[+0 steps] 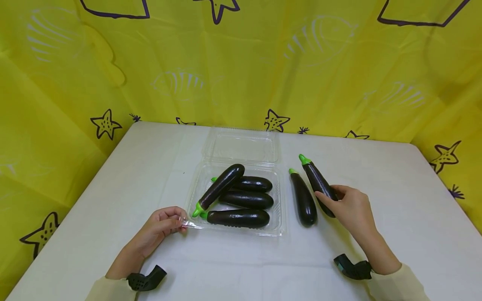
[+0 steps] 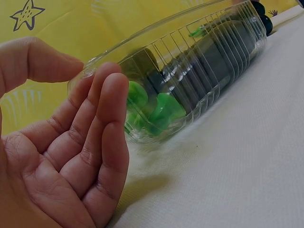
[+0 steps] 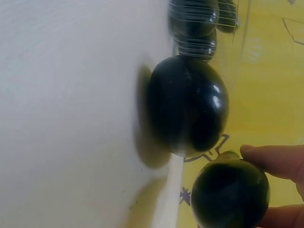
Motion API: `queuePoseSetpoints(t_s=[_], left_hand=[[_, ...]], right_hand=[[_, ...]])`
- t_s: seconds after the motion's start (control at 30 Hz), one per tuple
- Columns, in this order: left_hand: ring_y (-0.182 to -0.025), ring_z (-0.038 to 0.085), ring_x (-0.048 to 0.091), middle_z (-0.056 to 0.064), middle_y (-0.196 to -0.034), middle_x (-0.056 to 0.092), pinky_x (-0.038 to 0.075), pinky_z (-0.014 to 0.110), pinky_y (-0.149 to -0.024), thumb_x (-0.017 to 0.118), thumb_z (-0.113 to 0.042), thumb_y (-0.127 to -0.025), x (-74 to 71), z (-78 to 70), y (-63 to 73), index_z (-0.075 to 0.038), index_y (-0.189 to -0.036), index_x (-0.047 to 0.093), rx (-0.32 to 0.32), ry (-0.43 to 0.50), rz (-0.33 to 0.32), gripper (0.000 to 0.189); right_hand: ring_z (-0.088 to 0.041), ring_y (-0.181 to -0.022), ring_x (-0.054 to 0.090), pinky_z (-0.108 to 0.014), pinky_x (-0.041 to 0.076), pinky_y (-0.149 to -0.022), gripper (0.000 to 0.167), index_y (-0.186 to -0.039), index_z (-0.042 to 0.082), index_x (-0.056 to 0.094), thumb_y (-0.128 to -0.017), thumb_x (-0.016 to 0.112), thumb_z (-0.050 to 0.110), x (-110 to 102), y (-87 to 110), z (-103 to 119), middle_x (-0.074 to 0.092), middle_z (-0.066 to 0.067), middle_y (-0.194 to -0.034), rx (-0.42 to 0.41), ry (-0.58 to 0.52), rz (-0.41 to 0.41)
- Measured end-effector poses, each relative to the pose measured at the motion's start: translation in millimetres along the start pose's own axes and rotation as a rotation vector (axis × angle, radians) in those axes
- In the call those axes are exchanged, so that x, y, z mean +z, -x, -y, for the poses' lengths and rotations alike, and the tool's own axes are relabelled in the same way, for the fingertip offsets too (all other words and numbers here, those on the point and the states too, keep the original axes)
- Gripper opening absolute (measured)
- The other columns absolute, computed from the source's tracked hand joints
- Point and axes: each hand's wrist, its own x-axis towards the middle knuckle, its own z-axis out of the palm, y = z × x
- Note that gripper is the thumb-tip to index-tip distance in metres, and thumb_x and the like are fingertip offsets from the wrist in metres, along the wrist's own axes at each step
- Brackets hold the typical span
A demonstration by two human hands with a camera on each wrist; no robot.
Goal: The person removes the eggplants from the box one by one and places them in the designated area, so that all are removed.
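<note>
A clear plastic clamshell box lies with its lid folded back, and several dark eggplants with green stems are inside, one slanting across the others. My left hand pinches the box's front left corner between thumb and fingers; the left wrist view shows the thumb and fingertips at the rim. My right hand grips an eggplant by its thick end, its green stem pointing away. Just left of it another eggplant lies on the table. In the right wrist view the held eggplant appears end-on.
The box's transparent lid lies toward the back of the white table. Behind and beside the table hangs a yellow patterned cloth. A black wrist device is on the left forearm, another on the right.
</note>
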Motion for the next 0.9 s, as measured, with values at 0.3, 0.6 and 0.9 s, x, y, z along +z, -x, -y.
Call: queuePoseSetpoints(t_s=[0.3,0.6,0.9], left_hand=[[-0.075,0.011,0.06,0.0,-0.082,0.063,0.051,0.026,-0.073,0.042,0.003,-0.088,1.0,-0.7,-0.3,-0.007,-0.091,0.061,-0.002,0.0,-0.003,0.022],[-0.075,0.011,0.059,0.0,-0.081,0.063,0.051,0.027,-0.074,0.042,0.003,-0.088,1.4,-0.9,0.6,-0.006,-0.091,0.061,-0.006,0.002,-0.008,0.021],[-0.076,0.011,0.06,0.0,-0.083,0.063,0.051,0.027,-0.074,0.041,0.003,-0.089,-0.5,0.8,0.1,-0.006,-0.092,0.061,-0.004,-0.001,-0.002,0.022]], right_hand=[[-0.024,-0.066,0.053,-0.03,0.039,-0.051,0.055,-0.101,-0.007,0.065,-0.078,0.07,0.042,3.9,0.2,-2.1,0.065,-0.017,-0.082,0.001,-0.001,-0.012],[-0.028,-0.072,0.056,-0.032,0.041,-0.056,0.056,-0.102,-0.008,0.065,-0.08,0.067,0.043,8.7,-0.7,-7.0,0.065,-0.02,-0.088,0.017,0.015,0.016],[-0.028,-0.075,0.056,-0.032,0.041,-0.057,0.06,-0.103,-0.008,0.064,-0.08,0.065,0.048,10.4,-1.1,-8.6,0.065,-0.021,-0.09,0.048,0.018,0.043]])
